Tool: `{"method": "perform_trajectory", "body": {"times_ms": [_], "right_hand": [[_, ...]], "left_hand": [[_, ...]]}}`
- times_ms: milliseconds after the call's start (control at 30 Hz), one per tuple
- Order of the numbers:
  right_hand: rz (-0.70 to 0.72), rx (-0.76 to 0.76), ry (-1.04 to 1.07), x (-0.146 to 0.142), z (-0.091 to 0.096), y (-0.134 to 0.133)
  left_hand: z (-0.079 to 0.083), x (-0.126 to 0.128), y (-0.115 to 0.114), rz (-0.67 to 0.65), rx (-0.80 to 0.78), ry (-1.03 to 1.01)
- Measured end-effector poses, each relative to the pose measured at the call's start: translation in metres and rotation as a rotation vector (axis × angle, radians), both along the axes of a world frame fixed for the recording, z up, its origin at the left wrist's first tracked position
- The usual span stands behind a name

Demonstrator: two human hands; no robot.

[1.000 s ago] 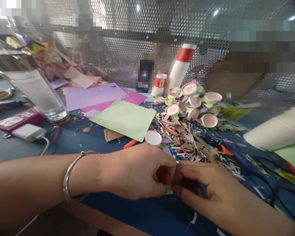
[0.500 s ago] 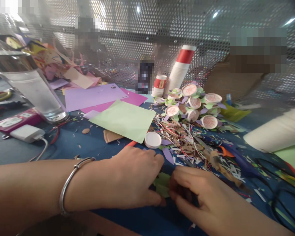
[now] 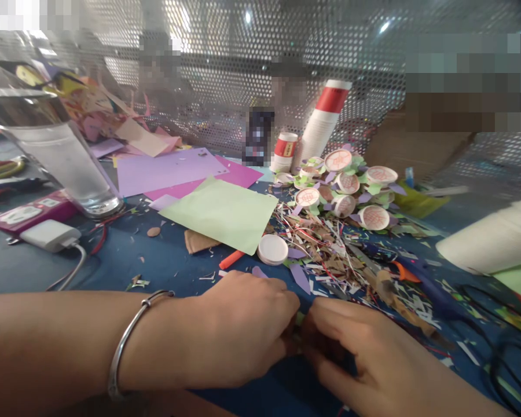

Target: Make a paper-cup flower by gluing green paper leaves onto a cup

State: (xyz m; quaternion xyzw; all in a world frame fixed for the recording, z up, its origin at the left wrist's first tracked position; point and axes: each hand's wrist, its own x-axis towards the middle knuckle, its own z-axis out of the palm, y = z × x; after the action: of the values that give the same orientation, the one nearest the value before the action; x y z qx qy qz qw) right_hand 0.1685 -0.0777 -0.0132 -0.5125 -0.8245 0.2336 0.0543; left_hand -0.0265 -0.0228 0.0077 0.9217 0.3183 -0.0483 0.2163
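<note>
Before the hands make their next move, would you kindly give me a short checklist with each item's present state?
1. Left hand and right hand close together: ok.
2. Secure hold on the green piece between them: cannot tell, fingers hide most of it.
3. White disc apart from the hands: ok.
4. Blue tool clear of the right hand: ok.
5. Tabletop free of scraps: not ok.

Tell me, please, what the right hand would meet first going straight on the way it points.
Likely the left hand, though the green scrap between it and the right hand may come first; depth is unclear.
</note>
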Motion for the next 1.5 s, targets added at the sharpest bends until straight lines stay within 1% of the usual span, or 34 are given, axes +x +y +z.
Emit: {"method": "perform_trajectory", "body": {"times_ms": [100,200,300,333,367,400,467,533,600,667,733,867,967,1033,1100,1200,1267,1367,1500], "right_hand": [[-0.014,-0.041,0.061,0.005,0.003,0.001],[-0.043,-0.085,0.140,0.010,0.007,0.006],[-0.093,0.005,0.150,0.012,0.007,0.011],[-0.101,0.048,0.132,0.012,0.006,0.013],[-0.099,0.086,0.113,0.011,0.003,0.013],[-0.093,0.114,0.093,0.010,0.001,0.013],[-0.089,0.132,0.064,0.008,-0.004,0.012],[-0.103,0.119,0.051,0.006,-0.007,0.010],[-0.123,0.073,0.052,0.005,-0.008,0.009],[-0.140,0.017,0.067,0.004,-0.008,0.009],[-0.155,-0.015,0.081,0.003,-0.006,0.009],[-0.173,0.025,0.151,0.000,0.003,0.009],[-0.246,0.078,0.285,-0.001,0.010,0.008],[-0.327,0.100,0.385,0.001,0.012,0.009],[-0.387,0.125,0.451,0.005,0.010,0.010],[-0.440,0.172,0.508,0.009,0.006,0.013],[-0.469,0.177,0.560,0.009,0.003,0.015],[-0.486,0.149,0.632,0.007,0.001,0.017],[-0.500,0.124,0.685,0.005,0.001,0.019]], "left_hand": [[-0.011,0.000,-0.004,-0.051,0.081,-0.059],[-0.023,-0.003,-0.009,-0.163,0.165,-0.113],[-0.029,-0.012,-0.011,-0.319,0.272,-0.270],[-0.029,-0.014,-0.010,-0.354,0.280,-0.316],[-0.026,-0.016,-0.009,-0.351,0.271,-0.366],[-0.023,-0.017,-0.007,-0.305,0.249,-0.425],[-0.014,-0.018,-0.001,-0.144,0.187,-0.558],[-0.006,-0.016,0.007,0.018,0.113,-0.669],[-0.004,-0.013,0.012,0.148,0.031,-0.744],[-0.006,-0.011,0.016,0.244,-0.049,-0.790],[-0.012,-0.009,0.017,0.304,-0.128,-0.825],[-0.022,-0.006,0.018,0.402,-0.318,-0.921],[-0.025,-0.003,0.020,0.495,-0.468,-1.005],[-0.025,-0.001,0.020,0.518,-0.535,-1.077],[-0.025,0.002,0.019,0.513,-0.573,-1.116],[-0.027,0.006,0.013,0.473,-0.589,-1.133],[-0.030,0.008,0.010,0.437,-0.593,-1.167],[-0.034,0.010,0.008,0.408,-0.551,-1.187],[-0.035,0.010,0.010,0.425,-0.404,-1.133]]}}
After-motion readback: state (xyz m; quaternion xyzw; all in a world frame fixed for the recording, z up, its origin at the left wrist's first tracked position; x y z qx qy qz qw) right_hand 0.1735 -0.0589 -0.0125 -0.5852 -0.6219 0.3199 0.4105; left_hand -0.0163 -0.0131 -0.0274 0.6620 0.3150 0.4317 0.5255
